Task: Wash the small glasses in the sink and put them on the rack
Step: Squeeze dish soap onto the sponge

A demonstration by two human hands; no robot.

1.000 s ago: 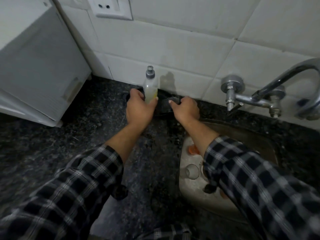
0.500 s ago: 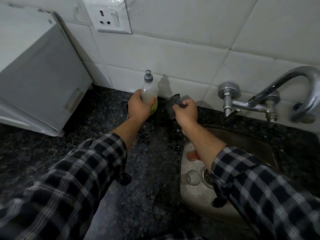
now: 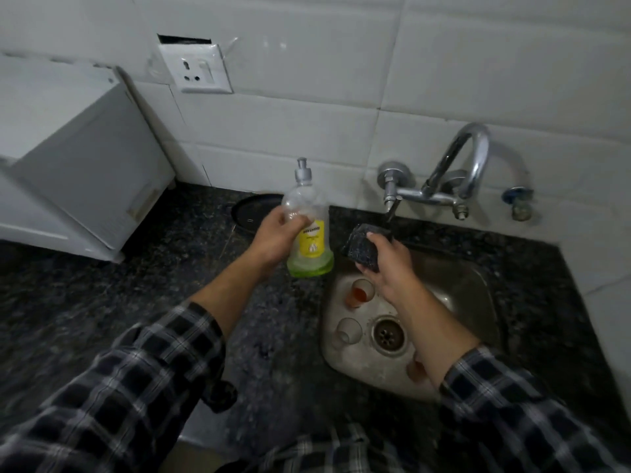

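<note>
I have lifted the soap bottle [image 3: 309, 247] off the counter [image 3: 102, 302] with the left hand [image 3: 273, 238]. The right hand [image 3: 389, 264] has brought the scrubber [image 3: 362, 249] from the wall [image 3: 273, 131] to over the sink [image 3: 471, 285].

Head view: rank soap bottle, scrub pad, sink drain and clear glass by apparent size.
1. soap bottle, clearly largest
2. scrub pad, partly covered by the right hand
3. drain and clear glass: near alike, not ranked

One head-worn wide-angle view looks forward and down. It sits close above the desk [image 3: 102, 295] and sink [image 3: 464, 288], facing the tiled wall [image 3: 341, 80].
</note>
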